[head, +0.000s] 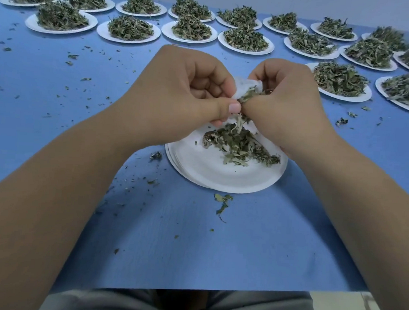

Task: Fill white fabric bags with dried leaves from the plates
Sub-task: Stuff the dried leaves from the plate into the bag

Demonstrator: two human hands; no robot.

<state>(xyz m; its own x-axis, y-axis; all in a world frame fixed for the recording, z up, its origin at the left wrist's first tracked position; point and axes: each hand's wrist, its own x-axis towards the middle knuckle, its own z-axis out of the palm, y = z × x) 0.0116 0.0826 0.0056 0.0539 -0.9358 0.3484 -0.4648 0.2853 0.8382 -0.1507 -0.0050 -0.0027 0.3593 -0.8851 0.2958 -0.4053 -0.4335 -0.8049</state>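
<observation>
A small white fabric bag (244, 85) is held up between both hands above a stack of white plates (219, 170). My left hand (178, 94) pinches the bag's left edge between thumb and curled fingers. My right hand (286, 102) has its fingers curled round a clump of dried leaves (248, 95) at the bag's mouth. Most of the bag is hidden by my fingers. A small pile of dried leaves (239, 144) lies on the top plate, directly below my hands.
Several white plates heaped with dried leaves stand in rows along the far side of the blue table (193, 249), for instance one plate (129, 30) at the back and another plate (340, 81) on the right. Leaf crumbs (222, 203) lie scattered about.
</observation>
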